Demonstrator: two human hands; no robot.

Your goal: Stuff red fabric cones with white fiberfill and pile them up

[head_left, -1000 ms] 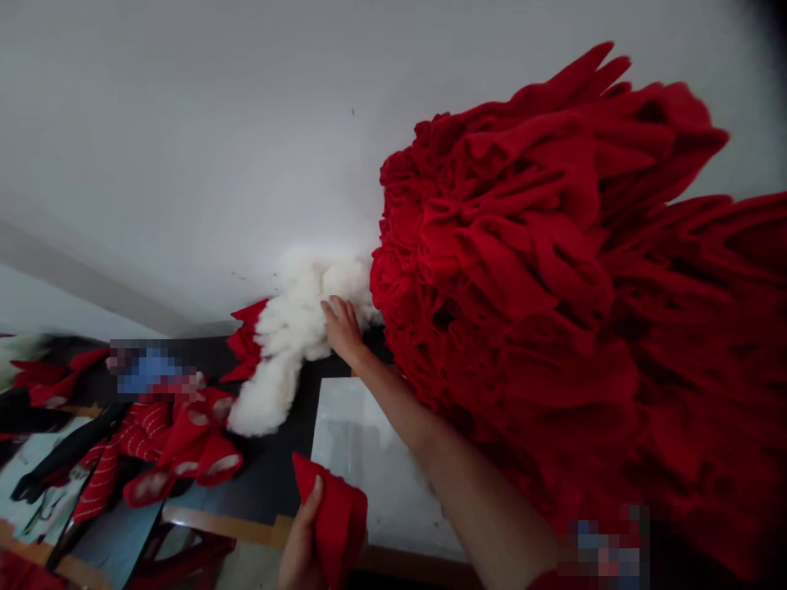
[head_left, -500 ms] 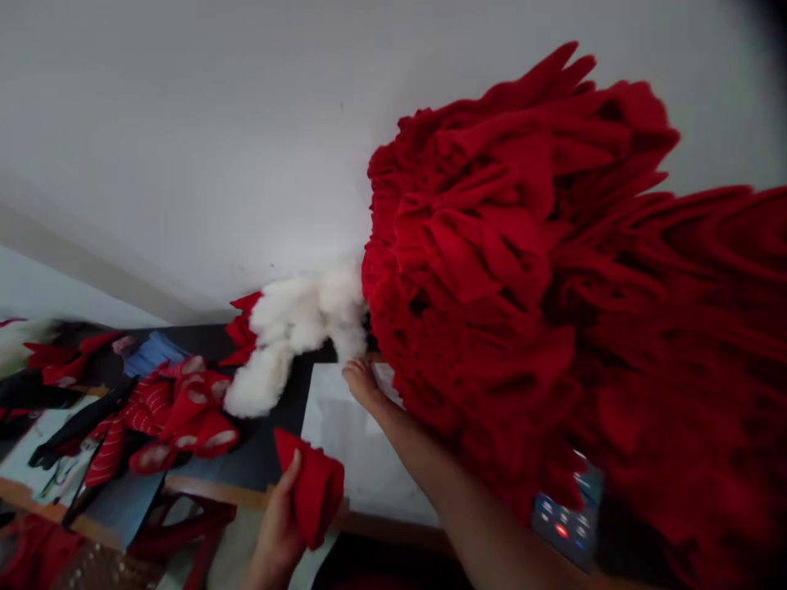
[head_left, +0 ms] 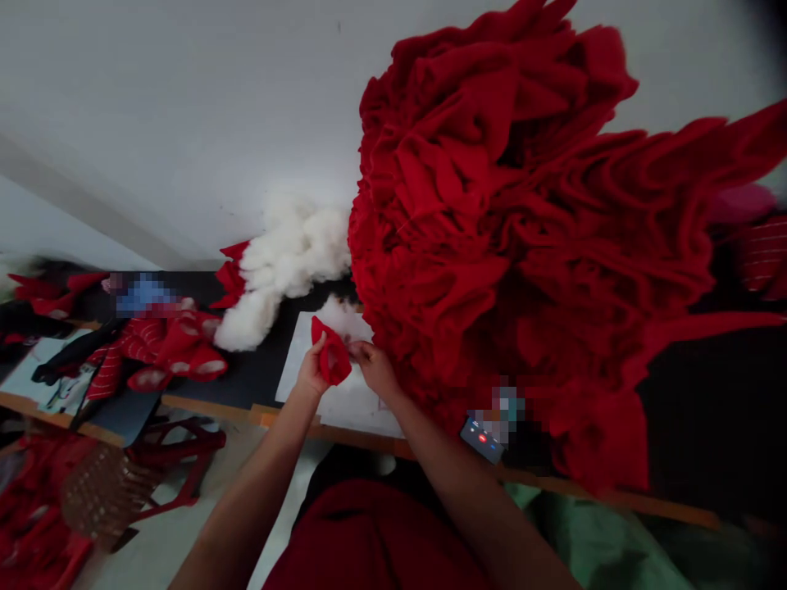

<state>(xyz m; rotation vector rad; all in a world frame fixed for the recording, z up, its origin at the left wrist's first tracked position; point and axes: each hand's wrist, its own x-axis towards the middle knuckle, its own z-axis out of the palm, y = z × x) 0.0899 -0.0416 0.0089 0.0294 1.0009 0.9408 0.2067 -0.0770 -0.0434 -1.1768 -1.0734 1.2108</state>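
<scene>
I have the small red fabric piece (head_left: 333, 358) up over the table, gripped by my left hand (head_left: 311, 369), whose fingers wrap its lower side and hold it upright. My right hand (head_left: 375, 369) closes on it from the other side, fingertips pinched at its edge; whether they also hold any filling, I cannot tell from here. Both hands work above a white sheet (head_left: 344, 414), which gives a pale surface under the piece, with a white stuffing tuft (head_left: 340, 316) lying on it. A larger white stuffing heap (head_left: 286, 262) sits just left of the towering pile of red fabric pieces (head_left: 492, 246), within easy reach. A phone (head_left: 483, 442) lies near my right forearm (head_left: 443, 467).
</scene>
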